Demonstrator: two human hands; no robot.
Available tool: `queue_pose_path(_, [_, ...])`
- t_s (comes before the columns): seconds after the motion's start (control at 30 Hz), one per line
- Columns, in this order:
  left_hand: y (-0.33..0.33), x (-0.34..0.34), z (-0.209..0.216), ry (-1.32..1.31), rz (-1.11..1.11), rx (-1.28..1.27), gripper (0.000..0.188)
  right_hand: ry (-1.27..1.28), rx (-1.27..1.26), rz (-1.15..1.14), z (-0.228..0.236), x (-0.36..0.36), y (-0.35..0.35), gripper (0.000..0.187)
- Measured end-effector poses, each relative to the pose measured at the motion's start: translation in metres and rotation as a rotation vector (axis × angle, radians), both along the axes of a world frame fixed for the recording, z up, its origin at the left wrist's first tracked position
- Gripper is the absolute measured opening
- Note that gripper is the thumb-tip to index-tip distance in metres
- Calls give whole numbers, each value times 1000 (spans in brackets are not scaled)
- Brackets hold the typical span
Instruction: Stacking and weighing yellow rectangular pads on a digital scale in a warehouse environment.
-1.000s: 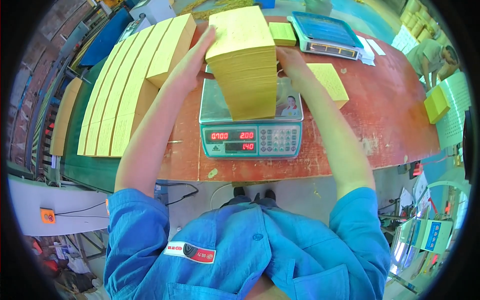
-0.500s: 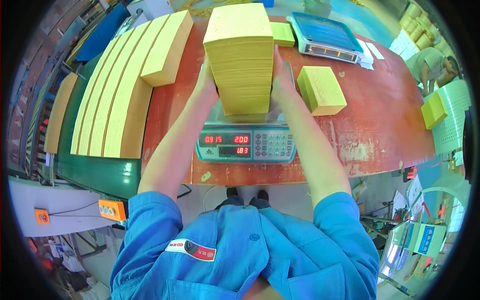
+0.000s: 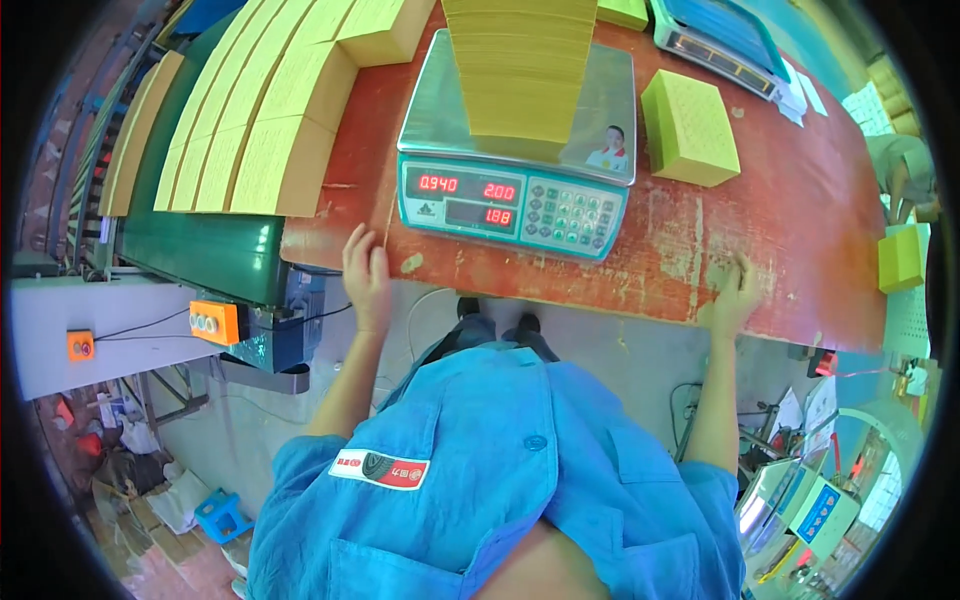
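A tall stack of yellow paper sheets (image 3: pixel 520 75) stands on the steel pan of a digital scale (image 3: pixel 515 205), its top cut off by the upper edge of the picture. The scale's red display is lit. My left hand (image 3: pixel 367 275) is empty at the front edge of the red table, left of the scale, its fingers slightly bent and apart. Over by the table's front right edge, my right hand (image 3: pixel 737 290) is also empty, with loosely bent fingers apart. A shorter yellow paper block (image 3: pixel 690 128) sits right of the scale.
Long rows of yellow paper blocks (image 3: pixel 235 130) lie on a green surface (image 3: pixel 210 255) at the left. A second scale (image 3: pixel 720 50) is at the back right of the red table (image 3: pixel 480 268). Another person (image 3: pixel 903 165) bends at the far right. An orange button box (image 3: pixel 213 323) is at the left.
Both hands have let go of the paper stack and drawn back to the table's front edge, one to each side. The stack stays on the scale, and the view has shifted.
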State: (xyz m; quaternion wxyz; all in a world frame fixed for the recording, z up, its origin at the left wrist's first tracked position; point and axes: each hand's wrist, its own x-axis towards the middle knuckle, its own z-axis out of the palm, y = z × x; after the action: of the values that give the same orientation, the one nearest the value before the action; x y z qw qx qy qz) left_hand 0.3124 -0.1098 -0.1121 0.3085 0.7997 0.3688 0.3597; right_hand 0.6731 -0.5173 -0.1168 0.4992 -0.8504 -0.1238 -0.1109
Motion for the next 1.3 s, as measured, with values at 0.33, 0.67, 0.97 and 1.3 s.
queue_pose_path(0.33, [-16,-4,-20,292,3,426,35,-247,-376,167,6,-17,14,22])
queue_pose_path(0.67, [5,3,14,7,-40,100,27,-254,-369,144,12,-12,18,21])
queue_pose_path(0.97, [-37,105,125,-79,-615,160,27,-331,-374,115,12,-18,21,12])
queue_pose_path(1.3, [-123,308,130,-51,-1172,284,18,-310,-293,61,20,-11,20,8])
